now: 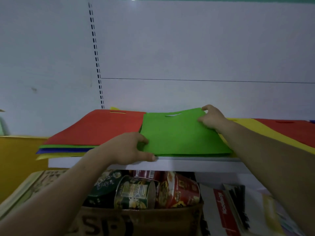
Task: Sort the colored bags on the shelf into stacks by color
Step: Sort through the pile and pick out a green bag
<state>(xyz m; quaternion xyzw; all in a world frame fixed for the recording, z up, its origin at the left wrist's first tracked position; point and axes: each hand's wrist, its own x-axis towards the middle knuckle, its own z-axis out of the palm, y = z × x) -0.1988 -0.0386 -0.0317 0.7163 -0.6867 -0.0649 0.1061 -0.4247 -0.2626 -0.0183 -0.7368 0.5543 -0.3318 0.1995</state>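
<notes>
— Where's the green bag [180, 133]?
— Flat on the white shelf [187, 165], below the pale wall panel [187, 48]. Left hand [129, 149] pinches its near corner, right hand [211, 118] its far corner, fingers curled.

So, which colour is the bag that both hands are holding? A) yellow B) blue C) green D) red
C: the left hand pinches the near left corner of the green bag, and the right hand grips its far right corner.

White shelf [187, 165] — mixed stack [95, 130] left, green bag [179, 133] centre, yellow bag [269, 131] right.
</notes>
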